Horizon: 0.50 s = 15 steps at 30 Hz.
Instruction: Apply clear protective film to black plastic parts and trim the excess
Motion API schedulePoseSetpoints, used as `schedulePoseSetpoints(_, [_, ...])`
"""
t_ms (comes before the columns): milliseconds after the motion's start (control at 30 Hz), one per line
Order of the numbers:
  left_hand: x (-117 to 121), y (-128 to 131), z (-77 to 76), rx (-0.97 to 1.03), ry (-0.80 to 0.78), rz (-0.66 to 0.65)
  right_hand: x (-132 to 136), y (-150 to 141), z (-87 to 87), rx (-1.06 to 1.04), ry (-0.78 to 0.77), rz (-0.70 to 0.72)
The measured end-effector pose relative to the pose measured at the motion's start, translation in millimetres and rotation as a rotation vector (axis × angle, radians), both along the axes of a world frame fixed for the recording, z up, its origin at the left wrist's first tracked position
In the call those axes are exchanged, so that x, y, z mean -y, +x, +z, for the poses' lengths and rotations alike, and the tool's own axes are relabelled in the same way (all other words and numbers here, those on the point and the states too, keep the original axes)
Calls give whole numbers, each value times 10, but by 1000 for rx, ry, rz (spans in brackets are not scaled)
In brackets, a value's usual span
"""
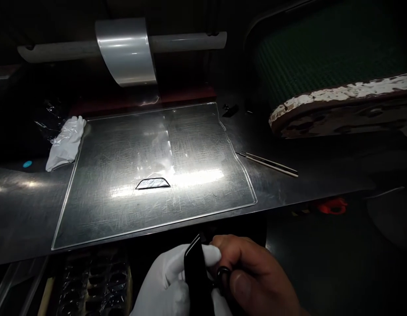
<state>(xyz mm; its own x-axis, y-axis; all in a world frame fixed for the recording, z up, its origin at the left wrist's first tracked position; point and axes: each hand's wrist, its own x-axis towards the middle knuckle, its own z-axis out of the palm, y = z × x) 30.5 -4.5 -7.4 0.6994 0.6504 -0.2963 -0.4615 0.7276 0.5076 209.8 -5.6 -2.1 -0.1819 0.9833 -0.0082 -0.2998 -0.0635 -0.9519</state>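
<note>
My left hand (170, 285), in a white glove, is closed around a glossy black flat part (195, 272) held upright below the table's front edge. My bare right hand (252, 276) is closed too, its fingers pinching the same part from the right beside a small black ring-like piece (222, 275). On the table ahead lies a scratched clear plastic sheet (124, 206), and on it rests a small black-edged trapezoid piece (153, 183).
A roll of clear film (126, 50) hangs on a white bar (187, 41) at the back. A crumpled white glove (66, 142) lies at left. Two thin sticks (267, 163) lie at right. A black compartment tray (94, 281) sits below left. A worn conveyor edge (338, 96) stands at right.
</note>
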Motion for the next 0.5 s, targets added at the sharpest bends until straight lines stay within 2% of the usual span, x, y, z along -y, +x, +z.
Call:
schedulePoseSetpoints(167, [-59,-114,-16,-92,-22,5,-10,-23,36,-27,-24,1])
schedulePoseSetpoints(267, [-112,-166,43,-159,-46,8,-24,-19,41,-12,-2,5])
schedulePoseSetpoints(333, [-163,-158,120,-328,-59,-5,-30,-5,30,21,13,7])
schedulePoseSetpoints(433, [-253,-107,239,-698,37,7,-36,20,-5,96,40,30])
schedulePoseSetpoints(500, [-298,-81,286,-781,122,77,-37,30,-35,136,55,48])
